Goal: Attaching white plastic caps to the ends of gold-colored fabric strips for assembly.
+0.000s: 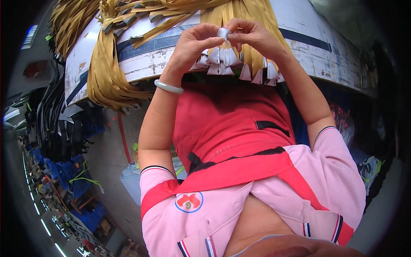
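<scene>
Both hands meet over the near edge of the worktable, pinching one small whitish-grey tab [223,33] between them. My left hand [198,41] grips its left side with thumb and fingers; a pale bangle circles that wrist. On the other side my right hand [255,37] pinches it with thumb and forefinger. Just below the fingers lie several golden-tan straps [256,53] whose ends carry folded whitish-grey tabs [221,68], some hanging over the table edge. Whether the held tab is joined to a strap is hidden by my fingers.
A thick bundle of golden straps [104,73] droops over the table's front left edge. More straps [72,30] lie at the far left. The white table [308,55] has dark stripes. Dark strips [58,115] hang beyond it, near blue crates [70,171] on the floor.
</scene>
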`<control>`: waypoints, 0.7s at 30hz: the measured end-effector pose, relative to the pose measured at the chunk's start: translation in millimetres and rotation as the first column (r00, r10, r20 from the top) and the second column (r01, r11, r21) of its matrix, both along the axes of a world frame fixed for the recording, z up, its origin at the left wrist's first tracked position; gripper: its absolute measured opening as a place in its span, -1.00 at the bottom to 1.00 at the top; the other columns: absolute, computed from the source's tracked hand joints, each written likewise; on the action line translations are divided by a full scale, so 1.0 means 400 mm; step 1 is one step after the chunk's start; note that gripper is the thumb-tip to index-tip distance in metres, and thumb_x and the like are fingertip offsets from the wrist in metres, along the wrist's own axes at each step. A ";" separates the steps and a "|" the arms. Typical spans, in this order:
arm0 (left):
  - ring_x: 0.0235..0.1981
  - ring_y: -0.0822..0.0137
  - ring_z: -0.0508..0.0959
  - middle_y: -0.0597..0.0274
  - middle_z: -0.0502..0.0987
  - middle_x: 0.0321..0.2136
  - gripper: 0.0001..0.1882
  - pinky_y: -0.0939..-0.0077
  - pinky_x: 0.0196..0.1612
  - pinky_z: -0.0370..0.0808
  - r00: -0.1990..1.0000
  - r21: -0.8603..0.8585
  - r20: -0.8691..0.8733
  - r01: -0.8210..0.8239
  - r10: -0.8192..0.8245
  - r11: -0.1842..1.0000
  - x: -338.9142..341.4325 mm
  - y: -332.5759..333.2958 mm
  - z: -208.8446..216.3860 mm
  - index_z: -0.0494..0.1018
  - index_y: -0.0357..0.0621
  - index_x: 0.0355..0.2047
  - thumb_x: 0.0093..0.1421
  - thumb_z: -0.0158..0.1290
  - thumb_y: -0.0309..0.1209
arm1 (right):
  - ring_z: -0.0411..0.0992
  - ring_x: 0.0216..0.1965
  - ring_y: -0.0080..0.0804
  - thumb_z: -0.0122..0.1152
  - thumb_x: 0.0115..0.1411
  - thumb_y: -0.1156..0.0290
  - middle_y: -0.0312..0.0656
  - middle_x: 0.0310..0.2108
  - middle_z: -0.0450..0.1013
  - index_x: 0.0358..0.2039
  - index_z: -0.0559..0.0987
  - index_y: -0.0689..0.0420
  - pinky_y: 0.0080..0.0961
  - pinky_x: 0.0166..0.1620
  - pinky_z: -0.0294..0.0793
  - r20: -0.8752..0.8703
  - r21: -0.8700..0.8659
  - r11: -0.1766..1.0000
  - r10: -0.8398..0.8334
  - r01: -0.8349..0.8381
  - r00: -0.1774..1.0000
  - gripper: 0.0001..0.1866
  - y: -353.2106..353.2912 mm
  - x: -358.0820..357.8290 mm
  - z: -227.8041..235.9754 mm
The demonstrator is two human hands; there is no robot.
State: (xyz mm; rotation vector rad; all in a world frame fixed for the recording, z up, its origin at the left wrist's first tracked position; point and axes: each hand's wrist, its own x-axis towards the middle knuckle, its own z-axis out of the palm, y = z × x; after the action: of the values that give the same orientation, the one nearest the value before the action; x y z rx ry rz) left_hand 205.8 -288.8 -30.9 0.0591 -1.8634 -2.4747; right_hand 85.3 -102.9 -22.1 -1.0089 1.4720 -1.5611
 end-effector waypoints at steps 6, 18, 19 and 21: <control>-0.27 0.48 0.57 0.29 0.59 -0.34 -0.83 0.60 -0.13 0.50 0.997 -0.065 0.011 0.072 -0.071 0.995 0.010 -0.007 -0.022 0.51 -0.21 -0.29 0.11 0.25 -0.55 | 0.42 -0.48 -0.67 0.32 0.20 0.24 -0.35 -0.50 0.47 -0.32 0.60 0.19 -0.68 -0.40 0.44 0.060 0.104 0.987 0.114 -0.120 0.992 -0.75 0.005 -0.006 0.011; -0.60 0.18 0.44 0.08 0.38 -0.57 -0.84 0.26 -0.48 0.41 0.761 -0.619 -0.566 -0.647 0.318 0.445 0.002 0.093 -0.018 0.32 -0.26 -0.44 0.01 0.08 -0.67 | 0.45 -0.50 -0.47 0.28 0.13 0.46 -0.23 -0.51 0.35 -0.38 0.53 0.20 -0.43 -0.48 0.38 -0.652 -0.183 0.907 -0.401 0.380 0.643 -0.89 -0.058 0.080 -0.030; -0.60 0.23 0.45 0.11 0.38 -0.56 -0.83 0.30 -0.50 0.43 0.737 -0.599 -0.602 -0.672 0.308 0.435 0.000 0.094 -0.029 0.32 -0.25 -0.40 0.03 0.07 -0.68 | 0.44 -0.50 -0.43 0.27 0.11 0.48 -0.20 -0.49 0.33 -0.38 0.52 0.19 -0.38 -0.47 0.37 -0.728 -0.336 0.864 -0.490 0.374 0.479 -0.90 -0.066 0.087 -0.031; -0.59 0.30 0.48 0.15 0.39 -0.53 -0.81 0.36 -0.51 0.44 0.827 -0.505 -0.409 -0.556 0.384 0.660 0.011 0.082 -0.036 0.35 -0.25 -0.32 0.05 0.07 -0.67 | 0.43 -0.52 -0.45 0.25 0.16 0.49 -0.23 -0.46 0.34 -0.38 0.53 0.20 -0.44 -0.46 0.39 -0.717 -0.314 0.872 -0.477 0.376 0.508 -0.92 -0.059 0.092 -0.031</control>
State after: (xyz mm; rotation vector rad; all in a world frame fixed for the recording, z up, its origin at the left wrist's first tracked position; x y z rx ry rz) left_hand 210.1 -256.0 -45.1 0.1572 -2.0786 -1.3814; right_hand 122.1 -126.4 -34.6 -1.6232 2.4164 -1.6237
